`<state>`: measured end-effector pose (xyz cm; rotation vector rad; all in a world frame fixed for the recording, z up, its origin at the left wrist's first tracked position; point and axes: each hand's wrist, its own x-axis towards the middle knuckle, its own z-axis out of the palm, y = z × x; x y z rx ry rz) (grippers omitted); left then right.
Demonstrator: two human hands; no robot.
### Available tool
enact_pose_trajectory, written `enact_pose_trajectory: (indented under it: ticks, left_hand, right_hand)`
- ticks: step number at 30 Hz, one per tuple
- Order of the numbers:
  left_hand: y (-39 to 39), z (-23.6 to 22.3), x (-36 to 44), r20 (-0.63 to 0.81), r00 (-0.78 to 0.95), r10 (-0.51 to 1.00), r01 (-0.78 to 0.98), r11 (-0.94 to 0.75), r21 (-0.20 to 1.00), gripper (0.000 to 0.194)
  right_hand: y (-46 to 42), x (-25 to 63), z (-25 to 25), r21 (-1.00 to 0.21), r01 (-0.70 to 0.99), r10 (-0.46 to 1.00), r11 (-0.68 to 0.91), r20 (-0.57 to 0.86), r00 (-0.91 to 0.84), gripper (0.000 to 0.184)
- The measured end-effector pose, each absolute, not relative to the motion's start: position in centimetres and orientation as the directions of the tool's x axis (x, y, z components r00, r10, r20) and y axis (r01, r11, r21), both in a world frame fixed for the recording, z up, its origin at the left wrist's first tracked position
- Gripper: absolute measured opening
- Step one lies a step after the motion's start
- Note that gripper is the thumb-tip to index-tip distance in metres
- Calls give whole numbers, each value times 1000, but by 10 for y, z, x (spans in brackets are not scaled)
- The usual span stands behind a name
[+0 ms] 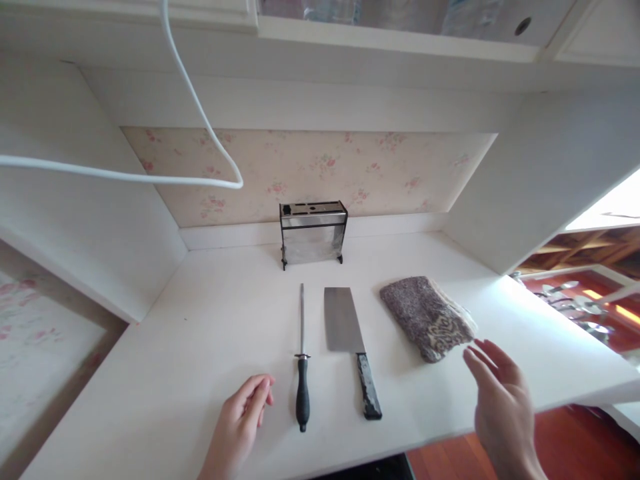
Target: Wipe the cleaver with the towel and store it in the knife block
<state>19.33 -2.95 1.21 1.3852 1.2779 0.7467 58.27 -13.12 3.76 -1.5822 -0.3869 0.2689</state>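
Observation:
My left hand (pixel 246 412) is over the white counter, left of a sharpening steel (pixel 303 393); its fingers are curled together and nothing shows in them. The steel lies with its black handle towards me. Just right of it rests a cleaver (pixel 343 321), blade pointing away and worn black handle near me. A folded grey-brown towel (pixel 425 317) with a pale pattern lies further right. Close to the towel's near right corner, my right hand (pixel 501 393) is apart from it, fingers stretched out and holding nothing.
A metal and black knife block (pixel 313 233) stands at the back by the floral wall. A white cable (pixel 200 110) hangs in front at upper left. Cabinets (pixel 320 60) overhang the counter (pixel 225 300), and white side panels (pixel 500 173) flank it.

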Motion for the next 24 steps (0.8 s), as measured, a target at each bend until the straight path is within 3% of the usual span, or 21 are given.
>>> enact_pose_trajectory:
  ticks: [4,8,14,24]
  left_hand:
    - [-31,9,192,-190,220,957,369,99,924,48]
    - [-32,14,194,-184,222,957,426,75,902,49]
    - [-32,16,198,-168,218,961,439,57,897,48]
    - [-30,20,205,-150,183,972,450,53,891,47]
  right_hand:
    - [-110,548,45,-981,168,601,-101,75,796,37]
    - [-83,526,32,-918,334,777,-212,49,628,43]
    - [-63,521,3,-852,465,832,-242,64,551,44]
    - [-63,523,-2,-856,462,841,-231,63,537,45]
